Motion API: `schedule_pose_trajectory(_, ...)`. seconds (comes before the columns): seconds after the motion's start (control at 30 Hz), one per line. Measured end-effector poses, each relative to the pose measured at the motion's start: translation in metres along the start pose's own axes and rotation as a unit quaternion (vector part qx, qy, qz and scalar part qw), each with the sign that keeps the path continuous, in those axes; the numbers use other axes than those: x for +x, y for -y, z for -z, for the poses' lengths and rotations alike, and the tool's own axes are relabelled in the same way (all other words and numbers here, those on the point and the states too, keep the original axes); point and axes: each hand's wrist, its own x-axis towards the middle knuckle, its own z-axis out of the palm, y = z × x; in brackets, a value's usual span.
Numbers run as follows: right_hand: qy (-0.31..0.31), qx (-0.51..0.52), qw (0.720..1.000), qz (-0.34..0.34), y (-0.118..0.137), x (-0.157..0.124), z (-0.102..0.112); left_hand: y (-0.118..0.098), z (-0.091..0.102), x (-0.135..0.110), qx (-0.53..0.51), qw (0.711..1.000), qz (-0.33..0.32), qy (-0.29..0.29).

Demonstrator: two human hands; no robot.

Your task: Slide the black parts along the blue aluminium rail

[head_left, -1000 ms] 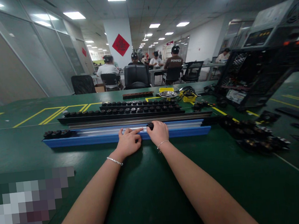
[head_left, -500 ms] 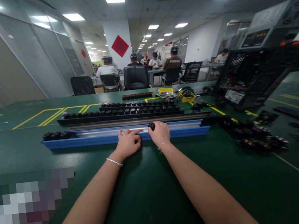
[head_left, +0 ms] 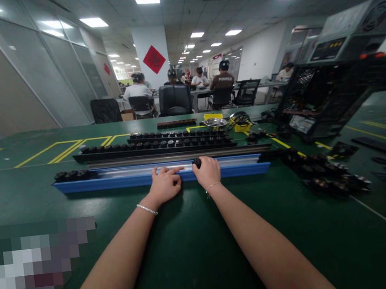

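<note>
A long blue channel rail (head_left: 90,185) with a shiny metal inside lies crosswise before me on the green table. My left hand (head_left: 165,183) rests on its front wall, fingers spread and the index pointing right along the channel. Just to the right, my right hand (head_left: 208,170) grips a small round black part (head_left: 197,163) at the channel; my fingers hide most of it. Several similar black parts (head_left: 72,175) sit in the rail's left end. I cannot tell whether the gripped part touches the channel floor.
Behind the rail lie a bare metal strip (head_left: 180,156) and a black rail filled with black parts (head_left: 158,145). Loose black parts (head_left: 323,172) are heaped at right. Farther back stand a metal dish (head_left: 215,122) and an open computer case (head_left: 306,105). People sit beyond the table.
My right hand has shifted very slightly right with the black part in its fingers. My left hand looks the same; the whole view has moved a touch.
</note>
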Motion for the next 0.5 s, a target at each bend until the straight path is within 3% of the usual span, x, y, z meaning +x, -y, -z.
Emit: schedule_pose_trajectory(0.5,-0.007,-0.006,1.0,-0.005,-0.0059,0.0001,0.0037,0.0023,-0.0027,0.0001,0.006,1.0,-0.005,-0.006)
